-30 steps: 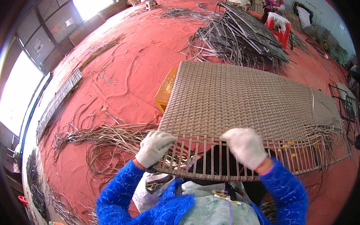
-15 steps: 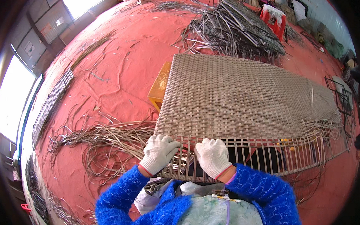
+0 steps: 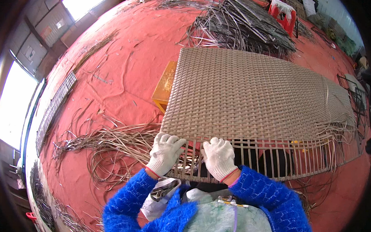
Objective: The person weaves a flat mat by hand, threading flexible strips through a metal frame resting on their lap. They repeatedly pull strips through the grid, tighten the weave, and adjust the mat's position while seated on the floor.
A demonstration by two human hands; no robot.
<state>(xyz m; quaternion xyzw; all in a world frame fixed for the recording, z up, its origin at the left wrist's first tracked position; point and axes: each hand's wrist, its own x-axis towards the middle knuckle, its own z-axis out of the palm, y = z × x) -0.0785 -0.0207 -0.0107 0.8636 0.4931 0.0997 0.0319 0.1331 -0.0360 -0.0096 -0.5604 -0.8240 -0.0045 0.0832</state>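
A large panel woven of flat beige-brown strips [image 3: 238, 93] leans in front of me, its weave dense except along the near edge. There, bare upright strips [image 3: 246, 163] run down to the bottom rail. My left hand [image 3: 165, 152], in a white knit glove, is closed at the panel's left edge, where the weave ends. Closed over the upright strips a little to the right is my right hand [image 3: 219, 159], gloved the same way. Its fingertips, and any strand pinched in them, are hidden. Loose strip ends [image 3: 337, 129] stick out at the panel's right side.
A yellow stool [image 3: 165, 90] stands behind the panel's left edge. Long loose strips [image 3: 109, 145] lie tangled on the red floor [image 3: 90, 74] at left. Beyond the panel rises a pile of dark slatted pieces and strips [image 3: 243, 26], beside a red stool with a white cover [image 3: 283, 16].
The panel's far edge sits slightly higher in view. Both hands have shifted slightly upward along the weave's lower edge, still closed.
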